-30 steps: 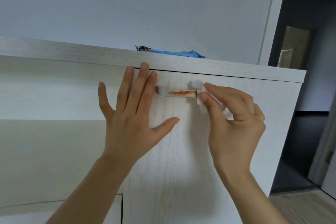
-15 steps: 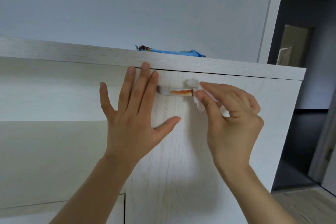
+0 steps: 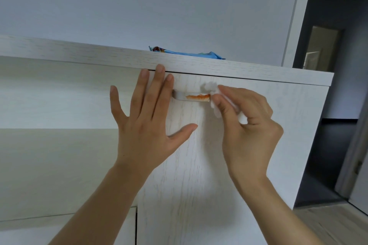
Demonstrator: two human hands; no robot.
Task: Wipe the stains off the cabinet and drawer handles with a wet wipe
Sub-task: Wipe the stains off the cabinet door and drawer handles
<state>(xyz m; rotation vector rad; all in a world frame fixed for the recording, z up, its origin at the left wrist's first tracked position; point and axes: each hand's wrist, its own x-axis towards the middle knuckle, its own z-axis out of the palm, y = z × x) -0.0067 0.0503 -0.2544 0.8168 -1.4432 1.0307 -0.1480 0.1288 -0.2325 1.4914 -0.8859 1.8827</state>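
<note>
A pale wood cabinet door (image 3: 199,175) carries a silver handle (image 3: 180,96) near its top edge, smeared with an orange-red stain (image 3: 198,96). My right hand (image 3: 247,125) pinches a crumpled white wet wipe (image 3: 211,88) against the handle's right end, which it hides. My left hand (image 3: 147,121) lies flat on the door with fingers spread, its fingertips covering the handle's left end.
A blue wipe packet (image 3: 187,53) lies on the cabinet top (image 3: 79,53). An open recess sits left of the door, with a drawer front (image 3: 79,230) below. A dark doorway (image 3: 338,65) opens at the right, beyond the cabinet's corner.
My right hand with the wipe has slid slightly left along the handle, covering a bit more of the stain. The left hand has stayed pressed on the door.
</note>
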